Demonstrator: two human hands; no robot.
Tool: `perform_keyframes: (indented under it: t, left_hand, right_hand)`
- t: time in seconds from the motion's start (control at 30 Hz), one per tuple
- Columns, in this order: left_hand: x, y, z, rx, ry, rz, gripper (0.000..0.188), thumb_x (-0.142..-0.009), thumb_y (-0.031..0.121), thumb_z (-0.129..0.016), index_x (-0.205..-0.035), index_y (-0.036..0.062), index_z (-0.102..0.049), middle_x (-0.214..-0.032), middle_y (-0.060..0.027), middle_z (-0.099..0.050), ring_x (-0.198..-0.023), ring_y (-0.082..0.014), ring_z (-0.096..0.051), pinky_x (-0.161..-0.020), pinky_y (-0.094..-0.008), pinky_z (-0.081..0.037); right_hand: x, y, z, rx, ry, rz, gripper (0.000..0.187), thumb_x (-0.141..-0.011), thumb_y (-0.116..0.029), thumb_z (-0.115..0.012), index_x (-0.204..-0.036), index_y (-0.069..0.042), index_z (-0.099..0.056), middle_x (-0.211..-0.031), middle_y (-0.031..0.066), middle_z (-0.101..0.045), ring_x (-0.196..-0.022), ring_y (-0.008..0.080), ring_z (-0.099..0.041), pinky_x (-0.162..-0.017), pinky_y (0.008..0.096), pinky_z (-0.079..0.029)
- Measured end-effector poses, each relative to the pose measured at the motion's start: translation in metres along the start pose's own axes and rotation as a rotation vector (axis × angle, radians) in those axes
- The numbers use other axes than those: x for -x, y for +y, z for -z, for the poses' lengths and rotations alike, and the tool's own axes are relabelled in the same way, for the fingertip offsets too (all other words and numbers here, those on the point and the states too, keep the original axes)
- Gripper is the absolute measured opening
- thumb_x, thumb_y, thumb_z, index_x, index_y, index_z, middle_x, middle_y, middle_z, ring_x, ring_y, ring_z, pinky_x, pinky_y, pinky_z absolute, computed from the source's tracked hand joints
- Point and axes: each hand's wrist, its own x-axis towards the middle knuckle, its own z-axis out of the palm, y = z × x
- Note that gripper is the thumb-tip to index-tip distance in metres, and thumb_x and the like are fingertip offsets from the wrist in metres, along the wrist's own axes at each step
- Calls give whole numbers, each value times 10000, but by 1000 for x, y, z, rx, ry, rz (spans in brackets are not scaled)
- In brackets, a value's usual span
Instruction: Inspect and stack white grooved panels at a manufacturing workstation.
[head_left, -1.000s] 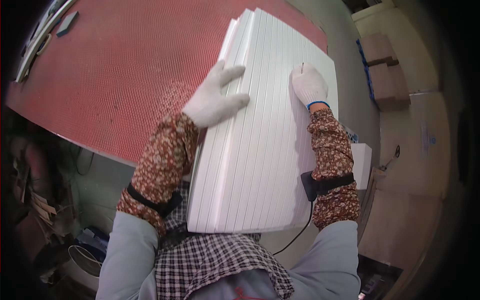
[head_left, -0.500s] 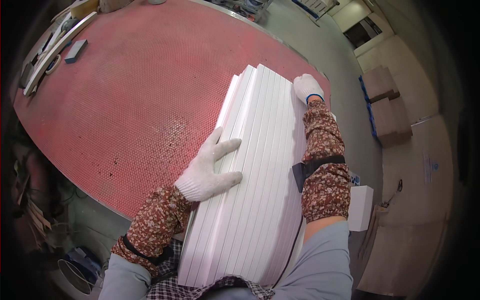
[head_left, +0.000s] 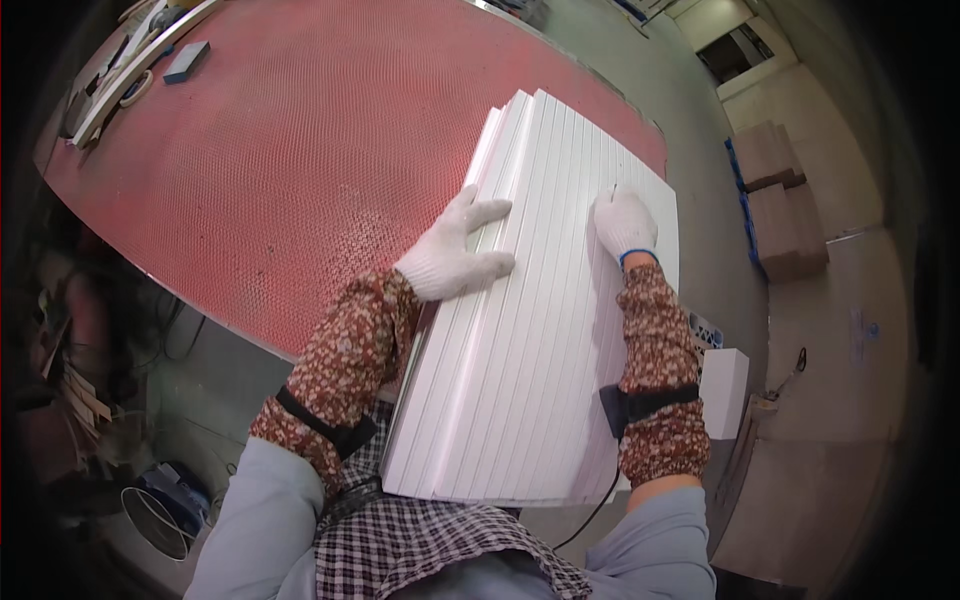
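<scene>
A stack of long white boards or strips (head_left: 530, 330), stepped side by side with thin lines between them, lies in front of me and overhangs the near table edge. On its left side rests my left hand (head_left: 455, 250) in a white knit glove, fingers spread over the stepped edges. My right hand (head_left: 626, 222), gloved with a blue cuff, is closed above the right part of the stack. A tiny dark tip shows at its fingers; what it belongs to is hidden in the fist.
The stack lies on a red, mesh-textured tabletop (head_left: 300, 150). At the far left are a grey-blue block (head_left: 187, 62), a tape roll (head_left: 137, 88) and a long white strip (head_left: 140, 75). Brown stacked cartons (head_left: 785, 230) and a white box (head_left: 723, 393) stand to the right.
My right hand has come from the stack's far right edge inward over its top face. More of the stack's right side shows. My left hand keeps its spread hold, and the view has shifted.
</scene>
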Motion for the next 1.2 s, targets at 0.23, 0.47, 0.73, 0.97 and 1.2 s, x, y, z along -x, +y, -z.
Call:
perform_keyframes:
  t: [0.23,0.47,0.73,0.97,1.2]
  left_hand:
    - [-21,-52,-34,-6,-38,-14,855,-880,364,-731,-1601,84,-367,-1712,-264,-86,-1583,-425,-157,-1269,-534,-240]
    - [-34,-89,-49,6,0,-121,826,-911,351,-736,-1569,4,-377,-1580,-215,-376,-1499,-370,-367,-1231,-496,-359]
    - [-29,-96,-50,-25,49,-164,830,-899,363,-731,-1561,-2,-388,-1583,-206,-396,-1513,-364,-349,-1249,-508,-326]
    - [-32,-99,-51,28,53,-161,847,-893,374,-735,-1563,-5,-380,-1591,-218,-380,-1522,-371,-330,-1248,-527,-320]
    - [-42,-100,-60,-3,32,-164,835,-901,318,-737,-1567,-13,-359,-1591,-245,-397,-1488,-403,-381,-1202,-528,-382]
  right_hand:
    - [228,17,-44,-78,-42,-46,394,-1062,-345,-448,-986,-12,-645,-753,235,-678,-716,413,-700,-687,531,-545]
    - [400,13,-50,-171,-28,-89,284,-1037,-260,-559,-857,-44,-602,-566,179,-584,-504,380,-618,-494,489,-471]
    - [440,7,-50,-200,20,-116,261,-1013,-222,-614,-823,-45,-588,-531,159,-554,-449,343,-581,-452,449,-440]
    - [321,21,-68,-190,-66,-74,286,-1033,-275,-548,-891,-35,-610,-616,194,-610,-545,393,-635,-535,500,-504]
    - [252,21,-78,-111,-83,-108,348,-1050,-324,-471,-965,-28,-632,-747,235,-670,-707,418,-691,-668,531,-543]
